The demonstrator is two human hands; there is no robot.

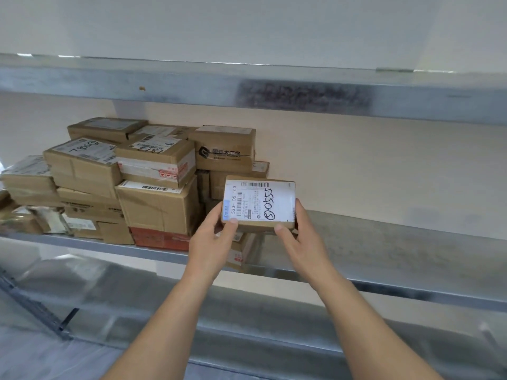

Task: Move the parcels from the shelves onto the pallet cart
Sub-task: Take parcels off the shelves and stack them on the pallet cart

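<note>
A small brown parcel (259, 204) with a white shipping label and handwritten digits is held in the air in front of the middle metal shelf (384, 239). My left hand (212, 239) grips its lower left corner, thumb on the label. My right hand (297, 237) grips its lower right corner, thumb on the front edge. A stack of several brown cardboard parcels (153, 182) fills the left part of the same shelf, just behind and left of the held parcel. The pallet cart is not in view.
An upper metal shelf (274, 86) runs across above the parcels. A lower shelf (247, 311) lies below my forearms. A white wall stands behind the shelves. A red box (157, 238) sits at the bottom of the stack.
</note>
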